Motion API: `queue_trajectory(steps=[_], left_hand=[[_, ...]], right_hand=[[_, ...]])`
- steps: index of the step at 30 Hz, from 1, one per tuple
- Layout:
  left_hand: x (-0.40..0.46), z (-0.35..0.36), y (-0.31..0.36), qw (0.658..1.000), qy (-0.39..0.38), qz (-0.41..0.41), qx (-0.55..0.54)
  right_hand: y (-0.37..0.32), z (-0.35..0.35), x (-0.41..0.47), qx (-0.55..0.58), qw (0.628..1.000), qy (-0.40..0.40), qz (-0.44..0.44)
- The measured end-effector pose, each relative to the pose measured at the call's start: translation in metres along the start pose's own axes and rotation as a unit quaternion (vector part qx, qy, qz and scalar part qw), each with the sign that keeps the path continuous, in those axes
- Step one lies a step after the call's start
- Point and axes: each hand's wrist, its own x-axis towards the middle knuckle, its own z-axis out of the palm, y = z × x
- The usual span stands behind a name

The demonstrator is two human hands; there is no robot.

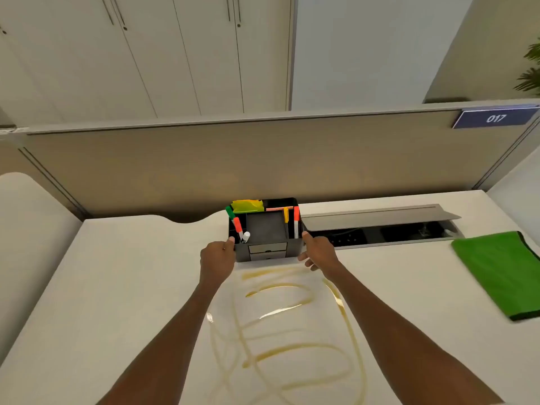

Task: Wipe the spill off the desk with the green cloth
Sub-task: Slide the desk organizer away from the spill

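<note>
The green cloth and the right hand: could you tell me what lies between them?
Only bare desk separates the right hand from the green cloth, in the head view.

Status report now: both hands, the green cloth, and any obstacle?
Left hand and right hand gripping black organizer. Green cloth untouched, far right. Yellow spill unwiped; organizer at its far edge.

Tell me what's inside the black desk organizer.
The organizer holds markers at left, more at right, yellow-green sticky notes at the back, and an empty middle bin. The small front drawers are shut, so their contents are hidden.
</note>
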Motion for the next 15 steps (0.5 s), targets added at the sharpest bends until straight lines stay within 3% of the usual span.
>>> queue_trajectory(steps=[8, 15], left_hand=[[0.017, 0.005, 0.001, 0.997, -0.039, -0.066, -0.017], [0.023, 0.003, 0.005, 0.996, -0.037, -0.080, -0.022]], right_hand=[[-0.009, 0.015, 0.017, 0.051, 0.998, 0.026, 0.010], [-0.012, 0.022, 0.026, 0.018, 0.997, 0.070, -0.005]])
